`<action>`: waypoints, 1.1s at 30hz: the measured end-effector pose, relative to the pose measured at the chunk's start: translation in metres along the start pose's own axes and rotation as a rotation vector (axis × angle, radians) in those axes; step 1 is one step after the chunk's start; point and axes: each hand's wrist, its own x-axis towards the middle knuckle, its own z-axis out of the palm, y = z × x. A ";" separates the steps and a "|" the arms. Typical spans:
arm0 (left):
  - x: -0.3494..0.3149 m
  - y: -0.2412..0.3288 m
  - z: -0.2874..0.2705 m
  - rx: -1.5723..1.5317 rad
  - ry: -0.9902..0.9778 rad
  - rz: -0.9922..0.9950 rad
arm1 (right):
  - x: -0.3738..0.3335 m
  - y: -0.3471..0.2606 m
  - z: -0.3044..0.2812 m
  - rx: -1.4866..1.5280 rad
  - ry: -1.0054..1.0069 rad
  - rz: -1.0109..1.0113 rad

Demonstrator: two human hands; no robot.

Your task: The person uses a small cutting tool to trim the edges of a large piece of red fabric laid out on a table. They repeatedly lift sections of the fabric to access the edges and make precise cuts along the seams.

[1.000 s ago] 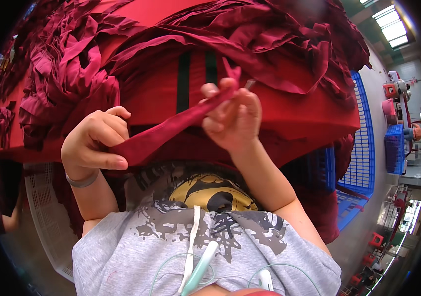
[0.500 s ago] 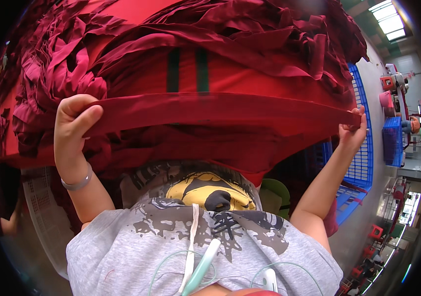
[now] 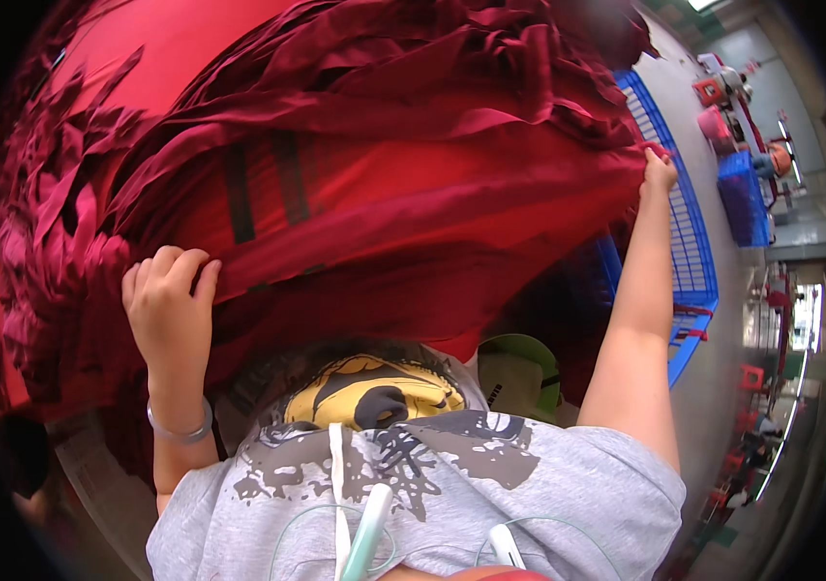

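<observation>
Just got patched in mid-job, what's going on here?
The right hand grips one end of a dark red fabric strip, which slants across the red work surface. The left hand is at the strip's other end, fingers curled, its grip partly hidden. A heap of similar strips lies beyond, and a blue plastic basket stands by the right forearm.

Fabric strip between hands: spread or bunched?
Spread lengthwise: the dark-red fabric strip runs nearly straight between left hand and right hand.
</observation>
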 end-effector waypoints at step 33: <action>-0.039 0.032 0.039 -0.157 0.069 0.216 | -0.487 -0.306 -0.053 -0.039 -1.100 -0.988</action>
